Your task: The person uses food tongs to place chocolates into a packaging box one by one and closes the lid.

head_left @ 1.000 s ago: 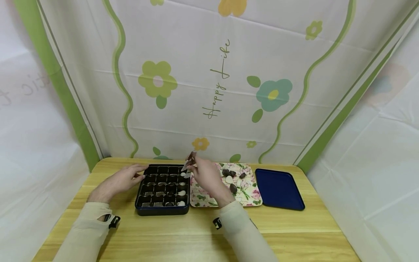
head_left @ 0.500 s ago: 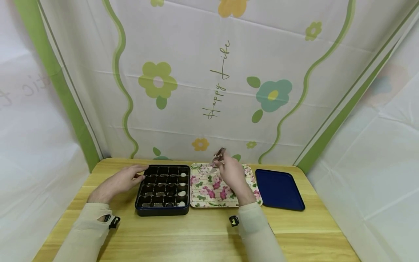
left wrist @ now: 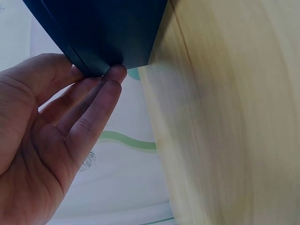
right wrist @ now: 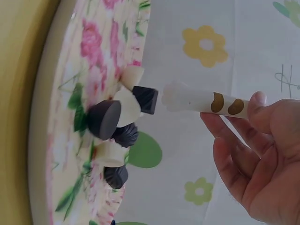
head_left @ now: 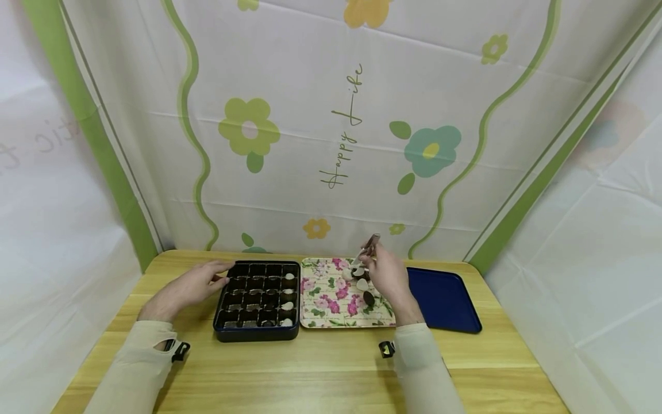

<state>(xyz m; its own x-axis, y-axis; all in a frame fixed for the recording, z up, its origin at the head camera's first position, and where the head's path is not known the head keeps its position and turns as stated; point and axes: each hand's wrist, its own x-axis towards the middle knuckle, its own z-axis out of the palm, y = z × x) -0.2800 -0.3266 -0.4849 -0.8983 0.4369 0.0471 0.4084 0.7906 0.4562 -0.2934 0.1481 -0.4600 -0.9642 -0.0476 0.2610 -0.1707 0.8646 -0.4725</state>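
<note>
Soft, diffuse light; faint shadows

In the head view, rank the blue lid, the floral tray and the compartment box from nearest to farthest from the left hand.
From the left hand:
1. Compartment box: leftmost, right beside that hand.
2. Floral tray: middle, just right of the box.
3. Blue lid: far right, beyond the tray.

Left sleeve (head_left: 131, 365) and right sleeve (head_left: 428, 368) plain cream, left clip (head_left: 181, 351) and right clip (head_left: 386, 349) black at the wrists, small hole (head_left: 162, 345) by the left one.
</note>
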